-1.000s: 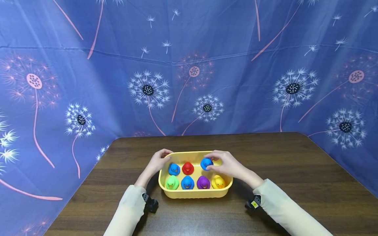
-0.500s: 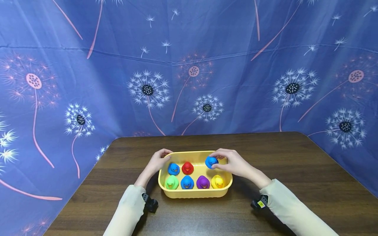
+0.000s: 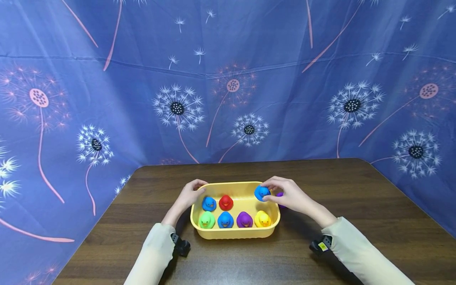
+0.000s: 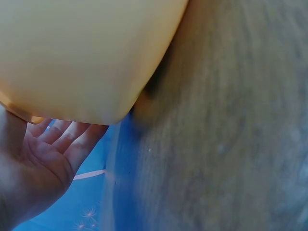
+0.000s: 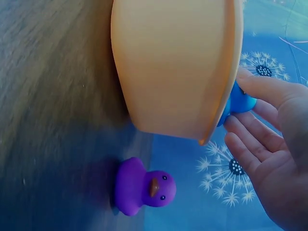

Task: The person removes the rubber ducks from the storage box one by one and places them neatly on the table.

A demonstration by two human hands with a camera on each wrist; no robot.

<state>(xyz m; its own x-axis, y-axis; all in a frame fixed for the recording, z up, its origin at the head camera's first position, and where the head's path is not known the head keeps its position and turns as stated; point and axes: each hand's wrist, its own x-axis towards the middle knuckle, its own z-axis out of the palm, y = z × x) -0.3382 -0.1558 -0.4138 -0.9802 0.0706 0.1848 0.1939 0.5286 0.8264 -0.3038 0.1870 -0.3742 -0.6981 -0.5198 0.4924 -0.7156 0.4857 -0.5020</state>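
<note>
A pale yellow tub (image 3: 235, 234) holds several rubber ducks. Its back row has a blue duck (image 3: 209, 204) and a red duck (image 3: 226, 202). Along the front sit a green duck (image 3: 207, 220), another blue duck (image 3: 225, 220), a purple duck (image 3: 244, 219) and a yellow duck (image 3: 263, 219). My left hand (image 3: 189, 196) grips the tub's back left corner, thumb at the rim, fingers behind the wall. My right hand (image 3: 290, 194) pinches a blue rubber duck (image 3: 261, 192) between thumb and fingers at the back right rim; the right wrist view shows it (image 5: 240, 102) partly behind the wall.
Outside the tub, a second purple duck (image 5: 144, 186) stands on the table to the right, mostly hidden by my right hand in the head view. The dark wooden table (image 3: 142, 221) ends at a blue curtain (image 3: 228, 47) with dandelion print.
My right hand has moved right and slightly back with the blue duck, from over the tub to its back right rim. The purple duck outside has come into sight. The left hand stays put.
</note>
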